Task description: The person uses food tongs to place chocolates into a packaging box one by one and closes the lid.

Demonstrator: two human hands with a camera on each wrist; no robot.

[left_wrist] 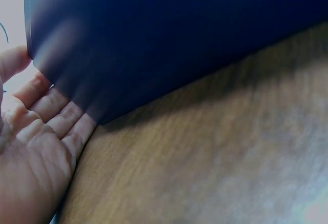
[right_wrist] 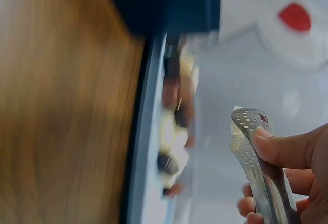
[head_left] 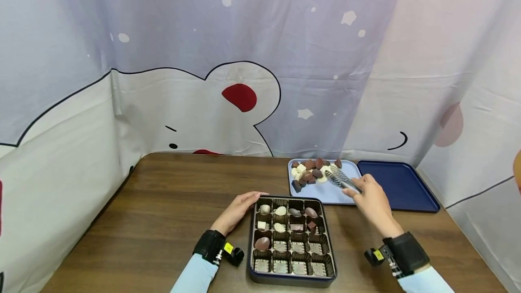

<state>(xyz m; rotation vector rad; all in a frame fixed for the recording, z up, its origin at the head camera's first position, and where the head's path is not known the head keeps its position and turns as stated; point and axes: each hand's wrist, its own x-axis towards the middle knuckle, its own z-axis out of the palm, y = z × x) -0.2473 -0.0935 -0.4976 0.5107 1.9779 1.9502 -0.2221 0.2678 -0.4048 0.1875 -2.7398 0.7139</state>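
A dark chocolate box [head_left: 293,279] with a grid of compartments stands on the table; its two back rows and the left compartment of the third row hold chocolates [head_left: 262,243]. My left hand [head_left: 240,209] rests against the box's back left corner, its straight fingers [left_wrist: 51,103] touching the blue side wall. My right hand [head_left: 371,198] holds metal tongs [head_left: 346,179] between thumb and fingers, tips over the light blue tray [head_left: 346,197]. In the right wrist view, a white chocolate piece [right_wrist: 236,128] shows at the perforated tips of the tongs.
Brown, white and dark chocolates [head_left: 307,175] lie loosely piled on the left of the light blue tray. To its right is a dark blue tray [head_left: 400,186]. A printed curtain [head_left: 195,112] hangs behind the wooden table [head_left: 175,198].
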